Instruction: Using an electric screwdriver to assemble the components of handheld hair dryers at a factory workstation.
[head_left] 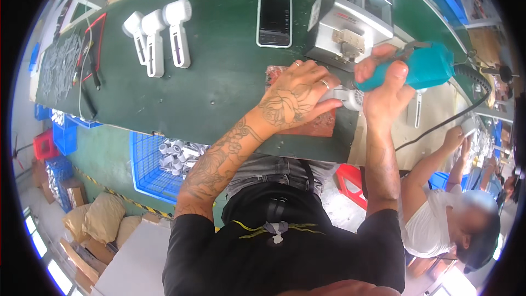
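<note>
What looks like a small white handheld fan (354, 100), with a round slotted head, lies over a worn red pad (318, 126) on the bench. My left hand (301, 96) bends over its handle, with the fingers closed and mostly covering it. Wrapped around a teal electric screwdriver (422, 68) is my right hand (386, 90). The tool lies nearly level, its nose pointing left toward the fan. Its tip, and any screw there, cannot be made out behind my hands.
Three similar white fans (154, 38) lie at the left of the green bench (219, 66). Beyond my hands are a phone (274, 20) and a grey metal machine (350, 16). A black cable (485, 90) trails rightward. Below stands a blue basket (145, 172) of white parts; a co-worker (433, 214) sits right.
</note>
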Available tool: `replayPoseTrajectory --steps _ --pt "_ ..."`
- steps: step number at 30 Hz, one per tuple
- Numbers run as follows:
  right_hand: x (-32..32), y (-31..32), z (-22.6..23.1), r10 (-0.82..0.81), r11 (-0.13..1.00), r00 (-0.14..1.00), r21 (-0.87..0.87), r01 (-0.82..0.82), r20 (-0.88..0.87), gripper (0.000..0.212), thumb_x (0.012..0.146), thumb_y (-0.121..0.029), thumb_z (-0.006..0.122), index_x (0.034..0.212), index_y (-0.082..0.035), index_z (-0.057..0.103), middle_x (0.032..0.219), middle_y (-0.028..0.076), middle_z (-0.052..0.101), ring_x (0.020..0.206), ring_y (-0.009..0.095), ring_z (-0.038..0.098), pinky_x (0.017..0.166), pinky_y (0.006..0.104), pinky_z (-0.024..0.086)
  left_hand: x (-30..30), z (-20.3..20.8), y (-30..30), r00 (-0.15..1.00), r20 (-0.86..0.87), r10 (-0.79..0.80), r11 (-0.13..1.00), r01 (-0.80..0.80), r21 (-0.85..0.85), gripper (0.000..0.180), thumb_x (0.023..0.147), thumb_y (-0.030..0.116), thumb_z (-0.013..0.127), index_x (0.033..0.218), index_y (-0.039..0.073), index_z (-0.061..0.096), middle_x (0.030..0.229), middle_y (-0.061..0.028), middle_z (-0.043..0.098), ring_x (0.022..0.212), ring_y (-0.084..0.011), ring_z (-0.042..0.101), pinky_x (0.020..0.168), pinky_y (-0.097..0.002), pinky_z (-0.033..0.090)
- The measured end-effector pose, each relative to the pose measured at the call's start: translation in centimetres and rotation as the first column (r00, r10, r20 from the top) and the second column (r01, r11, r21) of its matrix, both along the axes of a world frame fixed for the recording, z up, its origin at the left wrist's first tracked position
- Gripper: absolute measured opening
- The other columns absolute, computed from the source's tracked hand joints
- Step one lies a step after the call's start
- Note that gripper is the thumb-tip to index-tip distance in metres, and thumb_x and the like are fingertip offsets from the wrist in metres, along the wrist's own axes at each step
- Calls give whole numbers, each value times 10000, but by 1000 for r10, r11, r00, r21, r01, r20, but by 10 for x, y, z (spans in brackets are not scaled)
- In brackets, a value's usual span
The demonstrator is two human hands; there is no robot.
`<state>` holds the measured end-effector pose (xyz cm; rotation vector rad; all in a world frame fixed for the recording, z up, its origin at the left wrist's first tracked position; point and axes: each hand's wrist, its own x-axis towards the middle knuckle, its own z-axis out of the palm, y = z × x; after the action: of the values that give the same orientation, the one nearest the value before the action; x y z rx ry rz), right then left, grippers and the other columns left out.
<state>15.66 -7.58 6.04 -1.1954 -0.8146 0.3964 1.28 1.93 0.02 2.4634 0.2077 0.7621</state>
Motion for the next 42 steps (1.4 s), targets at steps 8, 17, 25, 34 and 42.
replayPoseTrajectory --steps 8,17,25,34,42 --pt "-1 1 -9 -1 1000 1000 -9 1 11 581 979 -561 627 970 4 492 697 72 494 586 187 484 557 343 421 1 -3 -4 1000 -31 5 998 -3 56 379 912 430 702 1085 94 673 1122 -66 637 1062 -266 575 923 -415 462" --pt "1 0 -7 11 1000 1000 25 -11 -8 460 1023 -438 610 973 14 540 694 84 552 606 186 541 568 334 458 1 -2 -5 1000 -21 13 998 -11 58 385 918 417 693 1109 84 666 1121 -73 632 1073 -274 571 945 -425 455" --pt "19 39 18 -144 987 975 101 128 168 436 1049 -401 572 1044 35 589 697 53 584 611 157 585 577 289 462 -1 3 -1 999 -33 -20 1000 20 -19 284 928 272 667 1144 88 672 1054 -80 644 1023 -273 589 920 -415 460" --pt "19 40 9 -102 993 983 75 91 150 484 1050 -460 552 1016 24 560 723 81 558 662 197 576 609 337 478 1 2 -5 1000 -2 1 1000 -1 14 268 926 256 654 1131 85 679 1049 -84 644 1012 -289 591 926 -431 460" --pt "-3 -13 19 -57 998 998 -20 58 34 650 985 -603 582 1076 40 560 679 80 524 599 194 517 583 369 454 1 4 -3 999 -43 -9 1000 8 -19 275 925 243 648 1143 79 680 1061 -84 642 1021 -283 586 929 -425 460"
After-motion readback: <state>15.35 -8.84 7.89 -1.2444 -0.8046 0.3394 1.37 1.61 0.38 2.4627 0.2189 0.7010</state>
